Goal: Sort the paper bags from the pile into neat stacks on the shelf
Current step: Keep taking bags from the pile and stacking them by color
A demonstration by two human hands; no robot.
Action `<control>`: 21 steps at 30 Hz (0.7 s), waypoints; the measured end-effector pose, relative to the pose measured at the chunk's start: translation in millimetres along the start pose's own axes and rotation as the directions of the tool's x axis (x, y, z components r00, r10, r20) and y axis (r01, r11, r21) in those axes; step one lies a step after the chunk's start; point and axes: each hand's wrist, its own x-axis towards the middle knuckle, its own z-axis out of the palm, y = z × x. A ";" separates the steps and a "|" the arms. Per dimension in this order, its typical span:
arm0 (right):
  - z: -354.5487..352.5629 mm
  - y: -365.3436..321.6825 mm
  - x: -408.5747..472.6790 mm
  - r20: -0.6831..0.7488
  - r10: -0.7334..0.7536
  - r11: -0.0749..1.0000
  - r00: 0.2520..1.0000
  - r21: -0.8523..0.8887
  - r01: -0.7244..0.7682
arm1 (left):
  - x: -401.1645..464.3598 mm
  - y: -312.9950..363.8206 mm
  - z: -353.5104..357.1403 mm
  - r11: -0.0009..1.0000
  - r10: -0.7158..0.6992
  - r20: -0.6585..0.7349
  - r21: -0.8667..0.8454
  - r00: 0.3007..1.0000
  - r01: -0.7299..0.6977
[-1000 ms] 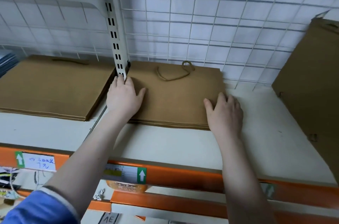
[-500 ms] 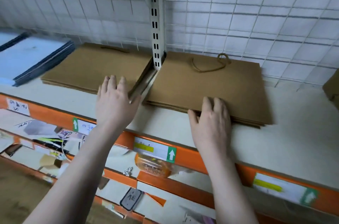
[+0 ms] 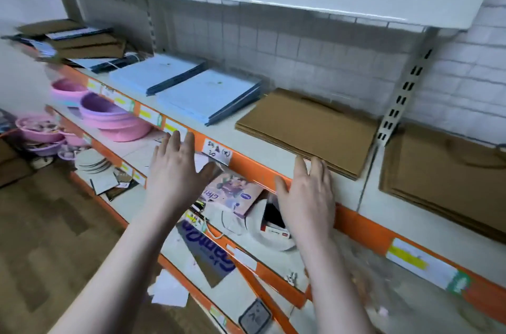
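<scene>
Shelf (image 3: 246,139), white board with orange front lip: I log four neat flat stacks on it. Two stacks of brown kraft paper bags (image 3: 306,125), matte and rectangular, lie either side of a slotted metal upright (image 3: 402,92); the right-hand brown stack (image 3: 443,177) shows a cord handle. Left of them lie two stacks of pale blue bags (image 3: 210,95) with dark edges. At the far left sits a loose pile (image 3: 79,43) of brown and dark bags, askew. Lower shelf: pink and purple plastic basins (image 3: 109,117), nested, contents not readable. Left hand (image 3: 175,177): fingers straight, spread, holding nothing. Right hand (image 3: 306,191): flat, released, fingertips at the near brown stack's front edge; contact uncertain.
</scene>
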 end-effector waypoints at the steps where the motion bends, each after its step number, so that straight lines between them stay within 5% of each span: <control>1: 8.8 -24.6 -0.8 0.025 -0.027 1.000 0.999 0.014 0.026 | 2.2 -23.8 -8.2 1.000 -0.013 -0.013 0.006 1.000 0.013; 9: 72.4 -194.7 -2.7 0.174 -0.199 0.978 0.965 0.101 0.183 | 22.7 -187.0 -65.3 0.986 -0.149 -0.066 0.066 0.987 0.153; 21: 178.2 -355.0 71.3 0.191 -0.301 0.953 0.934 0.086 0.290 | 118.5 -367.5 -77.4 0.942 -0.257 -0.125 0.188 0.958 0.277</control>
